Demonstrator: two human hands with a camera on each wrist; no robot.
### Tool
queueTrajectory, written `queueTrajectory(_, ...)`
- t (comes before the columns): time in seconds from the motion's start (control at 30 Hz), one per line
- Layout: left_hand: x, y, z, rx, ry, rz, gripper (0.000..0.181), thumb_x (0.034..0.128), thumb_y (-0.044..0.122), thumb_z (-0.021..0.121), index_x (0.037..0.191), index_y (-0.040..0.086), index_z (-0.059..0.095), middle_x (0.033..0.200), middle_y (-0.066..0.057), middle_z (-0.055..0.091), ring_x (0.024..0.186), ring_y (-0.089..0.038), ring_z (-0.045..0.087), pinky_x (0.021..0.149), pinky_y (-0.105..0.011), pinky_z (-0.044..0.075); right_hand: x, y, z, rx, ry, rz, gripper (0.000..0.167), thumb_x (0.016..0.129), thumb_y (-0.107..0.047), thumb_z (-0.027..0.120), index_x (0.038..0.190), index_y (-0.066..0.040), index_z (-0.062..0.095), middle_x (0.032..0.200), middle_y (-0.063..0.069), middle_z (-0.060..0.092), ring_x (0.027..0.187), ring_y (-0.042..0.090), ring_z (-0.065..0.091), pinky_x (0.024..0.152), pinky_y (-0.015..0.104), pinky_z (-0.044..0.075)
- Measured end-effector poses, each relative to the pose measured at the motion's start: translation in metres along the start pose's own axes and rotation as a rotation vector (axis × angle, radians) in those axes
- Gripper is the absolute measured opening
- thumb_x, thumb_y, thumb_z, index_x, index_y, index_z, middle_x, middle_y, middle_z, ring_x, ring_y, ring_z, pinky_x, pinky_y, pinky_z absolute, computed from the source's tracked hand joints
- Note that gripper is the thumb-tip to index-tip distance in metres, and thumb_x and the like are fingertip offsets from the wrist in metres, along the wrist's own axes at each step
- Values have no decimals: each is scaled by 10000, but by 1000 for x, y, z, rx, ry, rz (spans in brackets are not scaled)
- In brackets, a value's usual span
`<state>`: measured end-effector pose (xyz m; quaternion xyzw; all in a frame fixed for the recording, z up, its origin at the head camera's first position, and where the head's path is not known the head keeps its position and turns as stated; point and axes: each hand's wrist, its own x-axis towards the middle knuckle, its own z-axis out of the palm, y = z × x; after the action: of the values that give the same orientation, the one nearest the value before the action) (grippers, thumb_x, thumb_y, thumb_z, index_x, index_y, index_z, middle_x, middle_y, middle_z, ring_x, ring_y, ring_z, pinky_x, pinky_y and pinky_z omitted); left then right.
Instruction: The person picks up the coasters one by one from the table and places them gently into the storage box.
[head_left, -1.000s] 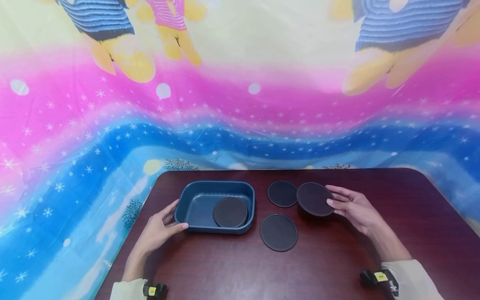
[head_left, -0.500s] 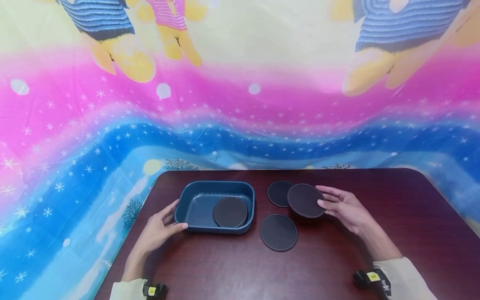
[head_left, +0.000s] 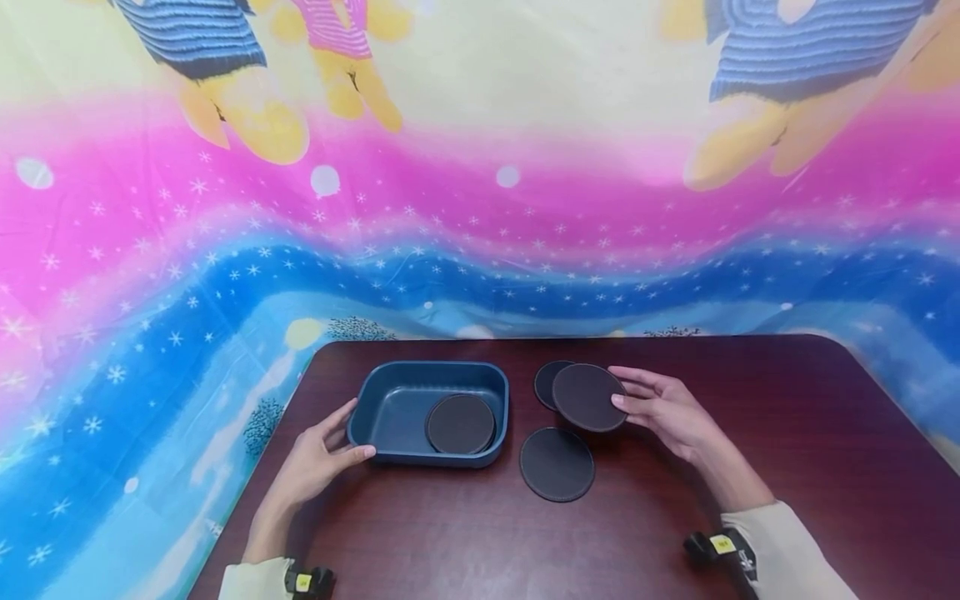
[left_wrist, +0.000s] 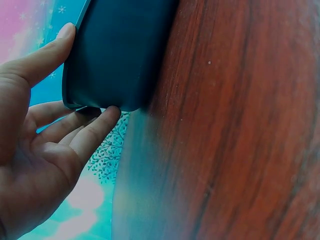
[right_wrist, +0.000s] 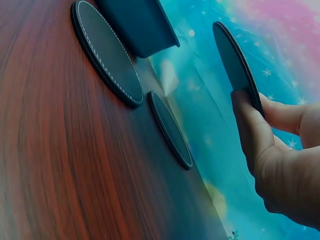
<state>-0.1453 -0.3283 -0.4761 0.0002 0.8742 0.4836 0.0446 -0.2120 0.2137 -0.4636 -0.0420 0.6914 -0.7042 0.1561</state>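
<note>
My right hand (head_left: pixel 667 417) pinches the edge of a round dark leather coaster (head_left: pixel 585 397) between thumb and fingers. This coaster is raised above the table, and in the head view it overlaps part of a second coaster (head_left: pixel 545 385) lying at the back. Another stitched coaster (right_wrist: pixel 107 55) lies flat nearer the front. My left hand (head_left: pixel 311 458) grips the near left corner of a blue rectangular container (head_left: pixel 427 459), thumb on the long side and fingers at the short end. Inside the container, at its right end, sits one more coaster (head_left: pixel 460 425).
Everything stands on a dark red wooden table (head_left: pixel 450 542) with rounded back corners. Behind it hangs a colourful printed cloth (head_left: pixel 450 208). Each forearm wears a black wrist strap with a yellow label, the left strap (head_left: pixel 309 582) near the front edge of the view.
My right hand has moved left with the coaster, which now covers more of the coaster lying at the back. The left hand and the container have stayed in place.
</note>
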Motion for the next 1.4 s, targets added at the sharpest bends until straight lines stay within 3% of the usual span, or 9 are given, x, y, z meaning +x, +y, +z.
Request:
queueTrajectory(0.27,0,-1,0,-1,-1,0,904,968,264,831,1709,190,318,1662,-223,474,1467,-404,560,1002,-379,624,8,0,15,64,-15,-8,752,1016,-61,735,1648,54,343,1269,-5,718,1029,84,779,906,255,633)
queueTrajectory(0.63,0,-1,0,0,-2,0,906,968,274,831,1710,194,318,1663,-223,472,1477,-406,550,1007,-398,624,18,2,38,85,-27,6,704,1021,-30,714,1639,29,385,1299,57,709,1007,94,784,902,266,636)
queueTrajectory(1.13,1,-1,0,3,-5,-6,904,968,292,831,1709,194,322,1666,-221,469,1485,-404,540,1024,-424,615,33,3,67,69,-45,24,666,1025,-23,702,1630,3,424,1515,293,578,1023,124,788,911,287,638)
queueTrajectory(1.4,1,-1,0,8,3,-7,902,967,284,831,1708,192,325,1663,-223,473,1476,-410,551,1021,-424,616,40,0,85,59,-42,41,642,1014,-15,715,1610,-29,476,1489,269,608,1004,128,789,903,295,642)
